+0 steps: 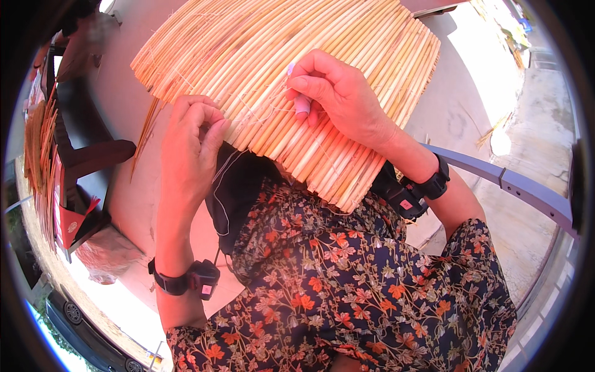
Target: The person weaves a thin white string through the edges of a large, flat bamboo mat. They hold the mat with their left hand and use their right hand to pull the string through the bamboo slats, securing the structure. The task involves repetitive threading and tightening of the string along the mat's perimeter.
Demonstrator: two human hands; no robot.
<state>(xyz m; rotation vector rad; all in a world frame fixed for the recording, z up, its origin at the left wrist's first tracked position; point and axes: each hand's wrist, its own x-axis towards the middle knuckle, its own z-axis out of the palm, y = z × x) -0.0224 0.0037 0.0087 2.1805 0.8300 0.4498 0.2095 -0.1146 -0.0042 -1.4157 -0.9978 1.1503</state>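
Note:
A mat of straight, straw-coloured reed stalks (pixel 297 133), laid side by side, spreads over my lap and away from me. Fine pale thread (pixel 248 111) crosses the stalks in loose loops. My left hand (pixel 193 133) is closed at the mat's near left edge, thumb and curled fingers pinching the stalk ends there. Above the middle of the mat, my right hand (pixel 338 93) is closed in a pinch, and the thread runs toward its fingertips. Pale wraps show on some right fingers. A loose tail of thread hangs below the left hand.
A bundle of thin brown stalks (pixel 38 161) stands at the far left beside a dark chair-like frame (pixel 93 158). A red box or bag (pixel 71 220) sits below it. On the right, a grey curved bar (pixel 502 177) passes close to my right forearm.

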